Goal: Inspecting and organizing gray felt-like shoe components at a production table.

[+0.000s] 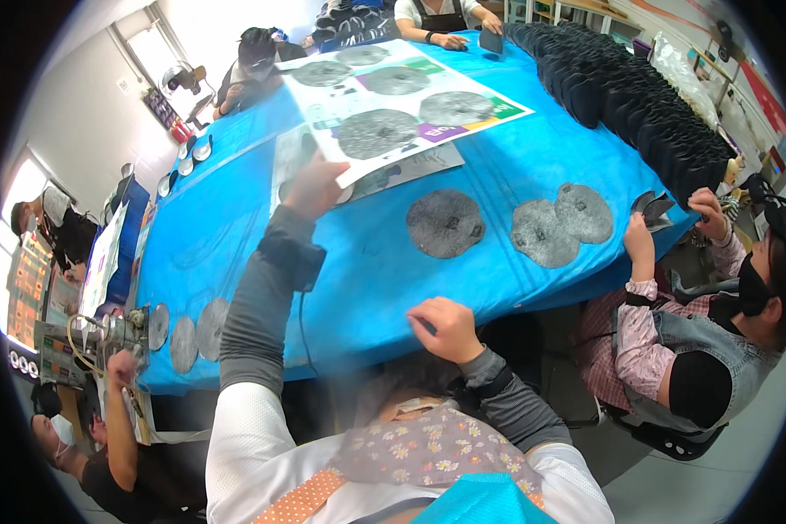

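Note:
My left hand (pixel 317 186) grips the near corner of a large white printed sheet (pixel 330 120) with green and purple patches. The sheet is raised and tilted above the blue-covered table (pixel 210 201), and several grey mottled discs (pixel 378 133) show on it; whether they lie loose or are fixed I cannot tell. Beneath it, a second printed sheet (pixel 428 162) is partly hidden. Over the near table edge, my right hand (pixel 445 329) holds nothing visible, its fingers loosely bent and the thumb apart. Beyond it lie a grey disc (pixel 445 224) and two overlapping discs (pixel 546 233).
Stacked dark pieces (pixel 620 87) form a long row along the right table edge. A co-worker (pixel 699 341) at right handles dark pieces (pixel 652 210). Other people work at the far side and left. More grey discs (pixel 183 343) lie near left, by a metal machine (pixel 122 332).

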